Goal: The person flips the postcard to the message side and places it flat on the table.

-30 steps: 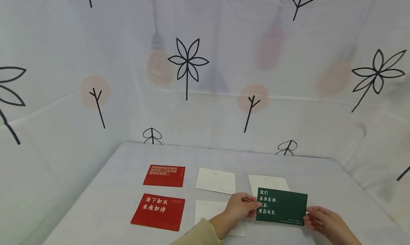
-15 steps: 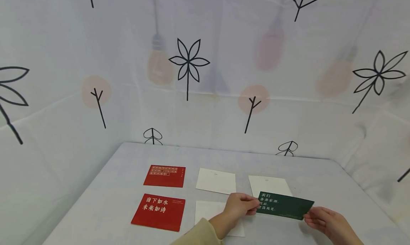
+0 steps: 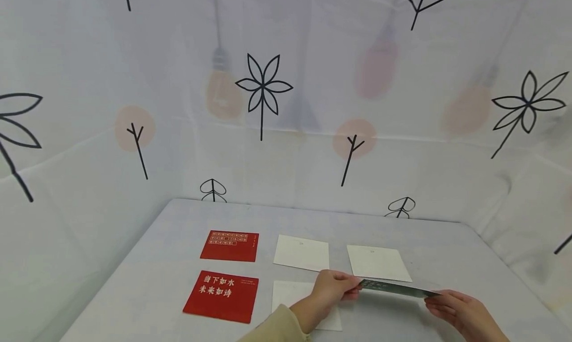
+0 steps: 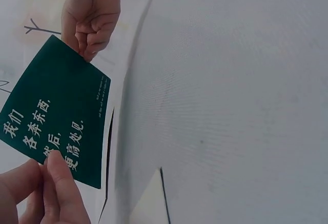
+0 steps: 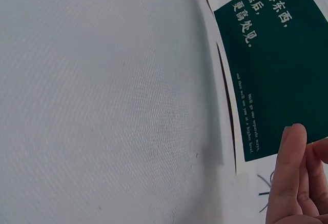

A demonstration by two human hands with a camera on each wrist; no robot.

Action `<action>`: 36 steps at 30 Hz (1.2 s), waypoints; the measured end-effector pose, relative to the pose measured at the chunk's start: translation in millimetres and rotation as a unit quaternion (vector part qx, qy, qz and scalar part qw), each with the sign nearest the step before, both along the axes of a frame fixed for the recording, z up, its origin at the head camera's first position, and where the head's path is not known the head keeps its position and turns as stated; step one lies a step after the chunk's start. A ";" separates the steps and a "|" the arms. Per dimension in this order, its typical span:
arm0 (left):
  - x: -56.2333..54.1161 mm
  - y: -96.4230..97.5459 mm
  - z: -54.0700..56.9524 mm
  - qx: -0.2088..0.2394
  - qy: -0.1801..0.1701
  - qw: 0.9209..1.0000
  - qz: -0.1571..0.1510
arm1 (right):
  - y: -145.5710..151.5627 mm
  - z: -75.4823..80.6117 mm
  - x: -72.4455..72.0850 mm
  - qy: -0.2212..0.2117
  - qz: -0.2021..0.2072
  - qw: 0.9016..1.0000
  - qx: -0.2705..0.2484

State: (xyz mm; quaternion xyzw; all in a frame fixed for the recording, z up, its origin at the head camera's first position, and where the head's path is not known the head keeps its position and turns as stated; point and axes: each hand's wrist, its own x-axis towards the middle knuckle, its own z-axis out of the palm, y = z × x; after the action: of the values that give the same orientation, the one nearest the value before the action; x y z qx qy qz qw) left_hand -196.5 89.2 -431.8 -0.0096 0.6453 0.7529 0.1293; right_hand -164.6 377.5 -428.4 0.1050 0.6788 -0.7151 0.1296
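Note:
A dark green postcard (image 4: 66, 90) with white Chinese lettering is held by both hands above the table, tipped nearly flat so the head view sees it almost edge-on. My left hand (image 3: 331, 288) pinches its left end between thumb and fingers. At the opposite end, my right hand (image 3: 460, 309) pinches the edge, its thumb over the printed face in the right wrist view. Just behind the green card lies a white card (image 3: 379, 262). Another white card (image 3: 286, 295) is partly covered by my left hand and sleeve.
To the left lie two red cards, one with boxed characters (image 3: 230, 250) at the back and one with large white lettering (image 3: 221, 302) in front. A third white card (image 3: 301, 252) sits mid-table. A patterned white cloth (image 3: 286, 173) rises behind the table.
The green postcard has tilted from facing the head camera to almost flat, uncovering more of the white card behind it. Both hands keep their pinch and have barely moved.

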 end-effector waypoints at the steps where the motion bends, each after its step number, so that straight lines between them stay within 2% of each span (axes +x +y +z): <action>1: 0.4 -0.3 -0.3 0.003 0.001 1.000 0.000 | 2.0 -0.8 0.3 0.001 0.009 1.000 -0.011; 3: 0.6 -0.3 -0.4 0.004 -0.002 1.000 0.000 | 4.0 -1.8 0.5 -0.002 0.010 1.000 -0.017; 9: 0.6 0.8 -0.6 -0.001 -0.009 1.000 -0.005 | -1.1 -0.3 0.7 -0.028 -0.041 0.997 0.063; 16: 2.0 0.4 -1.7 0.005 -0.009 1.000 -0.011 | -2.9 1.8 1.6 -0.028 -0.039 0.997 0.065; 24: 2.0 2.3 -2.2 -0.020 -0.033 0.999 -0.020 | -4.8 -0.9 0.3 -0.039 -0.041 0.990 0.130; 29: 3.3 2.4 -4.8 -0.016 -0.024 0.999 -0.032 | -6.1 -5.2 -2.1 -0.045 -0.041 0.983 0.175; 36: 5.9 4.8 -5.8 -0.018 -0.023 0.999 -0.032 | -7.8 -6.3 0.6 -0.045 -0.037 0.980 0.192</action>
State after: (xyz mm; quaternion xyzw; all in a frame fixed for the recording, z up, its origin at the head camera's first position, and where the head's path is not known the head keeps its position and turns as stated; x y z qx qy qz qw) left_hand -190.6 94.0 -437.6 -0.0083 0.6553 0.7365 0.1676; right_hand -163.9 369.7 -434.7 0.1854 0.7925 -0.5703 0.1106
